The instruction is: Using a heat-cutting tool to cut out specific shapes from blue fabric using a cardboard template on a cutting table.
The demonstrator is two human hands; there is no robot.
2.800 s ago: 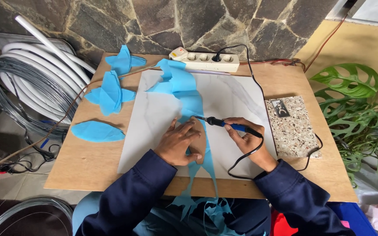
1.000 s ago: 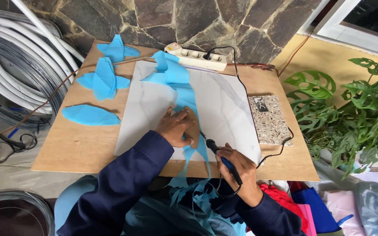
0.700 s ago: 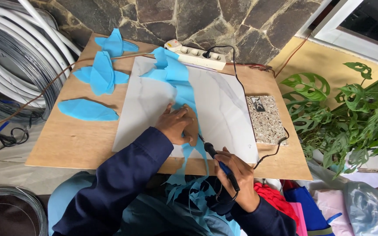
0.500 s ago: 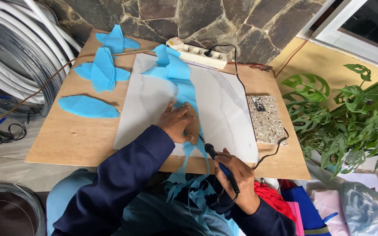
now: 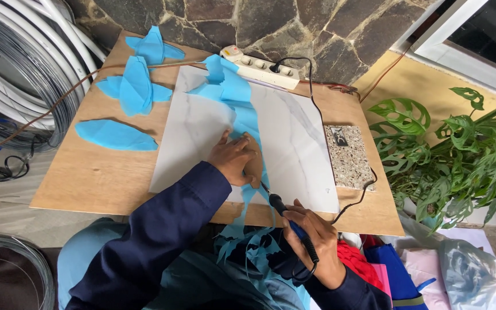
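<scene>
Since earlier, right hand [image 5: 317, 241], fist wrapped round the hot-tip cutter [image 5: 285, 212], slid toward the board's near edge, tip angling up-left into the blue fabric strip [image 5: 242, 112] pinned flat under the left hand [image 5: 235, 159].

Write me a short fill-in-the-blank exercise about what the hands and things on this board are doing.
1. The left hand presses blue fabric onto the white ____.
2. The right hand holds a corded ____ tool.
3. The power strip lies against the ____ wall.

Missing words: slab; cutting; stone
</scene>
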